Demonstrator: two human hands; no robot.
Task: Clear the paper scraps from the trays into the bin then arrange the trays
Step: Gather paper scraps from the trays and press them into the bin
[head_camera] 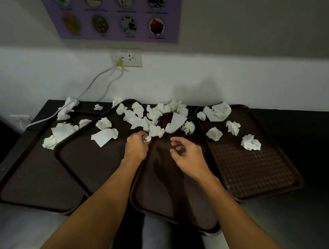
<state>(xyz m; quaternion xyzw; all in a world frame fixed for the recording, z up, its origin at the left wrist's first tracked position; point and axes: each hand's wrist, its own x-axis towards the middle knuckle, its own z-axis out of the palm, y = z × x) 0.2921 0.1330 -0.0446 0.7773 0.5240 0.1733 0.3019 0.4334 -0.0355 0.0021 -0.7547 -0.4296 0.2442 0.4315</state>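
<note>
Left hand (pixel 136 147): fingers curled, pinching a small paper scrap (pixel 147 138) at the left rim of the middle tray (pixel 164 191). Right hand (pixel 188 153): empty, fingers apart and loosely bent over that tray. Suggest raking the pile (pixel 153 113) together two-handed and grabbing bunches, not singles. Bin not in view.

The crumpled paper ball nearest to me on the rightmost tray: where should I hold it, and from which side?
Probably pinch the paper ball across its raised folds, coming from above. It sits alone on the flat floor of the rightmost tray, away from the rim; the open right hand is nearest.
</note>
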